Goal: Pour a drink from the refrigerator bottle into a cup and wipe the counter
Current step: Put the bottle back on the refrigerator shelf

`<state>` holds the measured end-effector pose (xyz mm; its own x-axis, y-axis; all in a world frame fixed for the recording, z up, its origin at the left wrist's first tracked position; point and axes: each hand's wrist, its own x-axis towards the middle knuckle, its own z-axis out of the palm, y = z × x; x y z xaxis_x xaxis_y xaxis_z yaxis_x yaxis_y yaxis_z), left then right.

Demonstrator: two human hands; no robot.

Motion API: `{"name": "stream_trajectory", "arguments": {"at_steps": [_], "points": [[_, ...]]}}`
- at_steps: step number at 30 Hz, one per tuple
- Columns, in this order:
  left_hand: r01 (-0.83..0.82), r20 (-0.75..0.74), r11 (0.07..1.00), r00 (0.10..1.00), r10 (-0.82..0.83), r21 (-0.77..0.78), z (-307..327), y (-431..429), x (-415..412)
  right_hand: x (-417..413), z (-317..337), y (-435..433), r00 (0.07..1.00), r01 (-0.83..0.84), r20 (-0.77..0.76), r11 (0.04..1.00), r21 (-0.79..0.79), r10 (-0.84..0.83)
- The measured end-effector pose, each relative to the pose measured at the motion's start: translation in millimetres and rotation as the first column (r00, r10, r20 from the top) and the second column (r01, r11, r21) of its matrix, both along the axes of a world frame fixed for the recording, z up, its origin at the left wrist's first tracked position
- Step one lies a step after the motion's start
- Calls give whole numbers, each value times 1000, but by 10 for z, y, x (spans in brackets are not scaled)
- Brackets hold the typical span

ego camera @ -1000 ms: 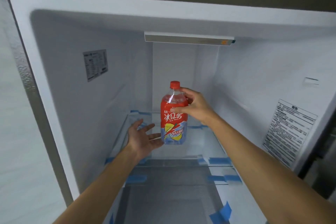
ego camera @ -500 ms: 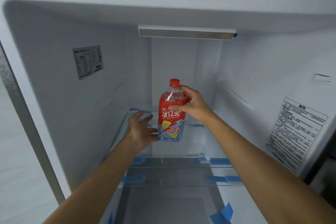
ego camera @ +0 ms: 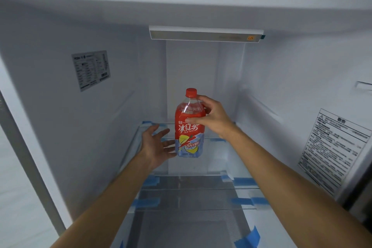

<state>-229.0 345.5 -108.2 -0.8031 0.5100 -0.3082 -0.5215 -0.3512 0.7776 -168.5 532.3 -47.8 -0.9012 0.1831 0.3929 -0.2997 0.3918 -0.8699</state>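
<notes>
Gripping bottle (ego camera: 189,125): right hand (ego camera: 211,117) | base contact unclear | left hand (ego camera: 156,145) spread

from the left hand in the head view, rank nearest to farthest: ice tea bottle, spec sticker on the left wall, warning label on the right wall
Measured from the left hand:
1. Ice tea bottle, just to the hand's right, fingertips at its base.
2. Spec sticker, up on the left wall.
3. Warning label, far across on the right wall.
</notes>
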Motion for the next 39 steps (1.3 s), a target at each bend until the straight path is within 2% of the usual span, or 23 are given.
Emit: {"name": "stream_trajectory", "arguments": {"at_steps": [10, 13, 16, 18, 19, 20, 22, 23, 26, 29, 34, 39], "points": [[19, -58, 998, 998, -22, -62, 36, -81, 68, -55, -46, -32, 994, 25, 108, 1000, 16, -27], [27, -154, 983, 987, -56, -183, 77, -141, 128, -16, -24, -107, 980, 66, 185, 996, 66, -77], [7, -310, 932, 942, -127, -362, 124, -200, 254, 95, 12, -209, 938, 188, 272, 975, 115, -213], [-29, -457, 873, 861, -226, -487, 140, -253, 378, 211, 12, -275, 900, 250, 313, 947, 203, -305], [-70, -560, 821, 763, -322, -567, 140, -304, 442, 274, -9, -308, 876, 263, 342, 931, 252, -340], [-126, -642, 754, 625, -444, -644, 131, -364, 503, 352, -35, -342, 853, 261, 373, 917, 301, -365], [-246, -678, 636, 355, -643, -732, 117, -510, 639, 531, -93, -429, 811, 225, 433, 893, 389, -393], [-276, -653, 592, 292, -699, -757, 118, -585, 707, 635, -122, -484, 795, 197, 451, 875, 441, -406], [-334, -576, 493, 224, -786, -803, 140, -808, 911, 967, -214, -679, 749, 112, 457, 771, 626, -480], [-416, -498, 390, 190, -846, -822, 114, -1037, 1119, 1307, -315, -905, 711, 39, 474, 702, 711, -520], [-464, -436, 334, 131, -891, -821, 36, -1412, 1467, 1843, -422, -1309, 668, -46, 493, 630, 775, -558], [-473, -389, 307, 82, -918, -826, -42, -1698, 1698, 2288, -439, -1617, 654, -68, 498, 611, 789, -569]]}}
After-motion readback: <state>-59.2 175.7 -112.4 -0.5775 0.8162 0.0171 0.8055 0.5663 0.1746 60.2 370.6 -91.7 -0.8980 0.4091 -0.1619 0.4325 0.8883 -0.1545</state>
